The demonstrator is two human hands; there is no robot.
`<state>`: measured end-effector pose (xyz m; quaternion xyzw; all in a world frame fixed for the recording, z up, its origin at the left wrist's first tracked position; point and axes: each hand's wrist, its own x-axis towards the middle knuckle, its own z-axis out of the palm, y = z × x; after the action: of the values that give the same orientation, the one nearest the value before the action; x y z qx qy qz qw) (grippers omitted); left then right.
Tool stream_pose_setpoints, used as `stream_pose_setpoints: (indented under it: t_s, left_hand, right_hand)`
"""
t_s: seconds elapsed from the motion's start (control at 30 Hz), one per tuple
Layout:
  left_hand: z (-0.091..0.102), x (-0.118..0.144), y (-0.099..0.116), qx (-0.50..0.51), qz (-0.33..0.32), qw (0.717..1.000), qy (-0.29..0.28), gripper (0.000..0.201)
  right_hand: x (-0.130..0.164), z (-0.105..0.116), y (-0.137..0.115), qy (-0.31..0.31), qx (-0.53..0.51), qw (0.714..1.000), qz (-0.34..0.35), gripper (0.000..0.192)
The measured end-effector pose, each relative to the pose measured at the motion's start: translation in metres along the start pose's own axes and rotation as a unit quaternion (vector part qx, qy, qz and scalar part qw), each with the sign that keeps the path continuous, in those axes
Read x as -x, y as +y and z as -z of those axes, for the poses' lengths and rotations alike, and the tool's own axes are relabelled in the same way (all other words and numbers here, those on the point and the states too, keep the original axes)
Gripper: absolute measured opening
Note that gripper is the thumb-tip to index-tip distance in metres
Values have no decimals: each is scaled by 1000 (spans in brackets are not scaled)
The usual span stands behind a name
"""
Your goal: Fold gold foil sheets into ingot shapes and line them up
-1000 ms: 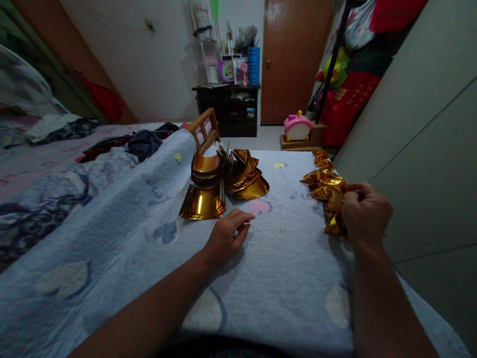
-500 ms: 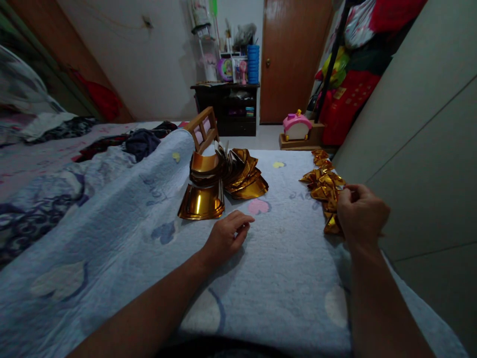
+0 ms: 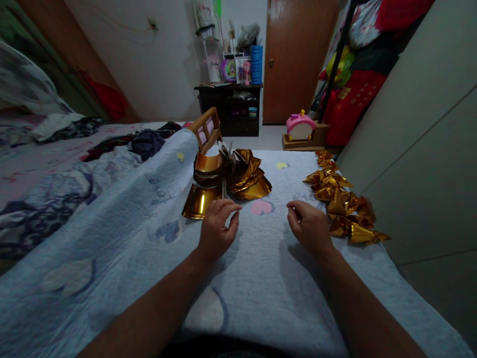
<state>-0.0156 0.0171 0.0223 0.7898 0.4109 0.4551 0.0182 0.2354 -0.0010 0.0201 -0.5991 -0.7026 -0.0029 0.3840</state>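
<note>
A fanned stack of gold foil sheets (image 3: 227,176) lies on the light blue quilt (image 3: 122,233) ahead of me. My left hand (image 3: 217,229) hovers right at the stack's near edge, fingers loosely curled, holding nothing. Folded gold foil pieces (image 3: 341,201) lie in a row along the quilt's right edge. My right hand (image 3: 310,226) rests on the quilt just left of that row, fingers slightly curled and empty.
A small wooden frame (image 3: 205,128) stands behind the foil stack. Rumpled clothes and bedding (image 3: 145,141) cover the left side. A white cupboard wall (image 3: 421,129) rises close on the right. A dark cabinet (image 3: 231,107), a door and a pink toy (image 3: 300,127) are beyond.
My right hand let go of the folded gold pieces and moved left toward the middle. My left hand shifted forward to the foil stack's edge.
</note>
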Motion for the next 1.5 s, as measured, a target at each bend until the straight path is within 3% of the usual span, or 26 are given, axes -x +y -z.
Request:
stream_pose_setpoints:
  t_s: [0.13,0.23,0.33,0.43,0.53,0.7,0.9,1.13,1.5]
  left_hand:
    - [13,-10,-14,-58,43,994,83,16]
    - [23,-17,-30,-68,127,978,147,20]
    - [26,-22,-43,-66,177,976,106,22]
    - [20,-21,-50,-65,173,983,3,28]
    - [11,-16,-54,-78,173,981,-42,32]
    - [1,-12,-55,-133,199,969,-66,37]
    - [2,-16,-51,-108,213,967,-86,28]
    - [0,-18,-52,-94,219,969,-67,28]
    - [-10,-24,-47,-126,270,950,-90,37]
  right_hand:
    - [1,-3,2,-24,-10,1000,6,24]
    - [1,-3,3,-35,-19,999,4,24]
    - [0,-4,4,-36,-27,999,-5,23]
    - [0,-5,5,-44,-35,998,-12,23]
    - [1,-5,7,-55,-40,998,-14,22]
    - [2,-6,10,-63,-39,997,-13,22]
    - [2,-8,11,-75,-40,996,-19,22]
    - [2,-9,12,-83,-32,996,-15,25]
    - [2,-9,14,-78,-39,996,-8,25]
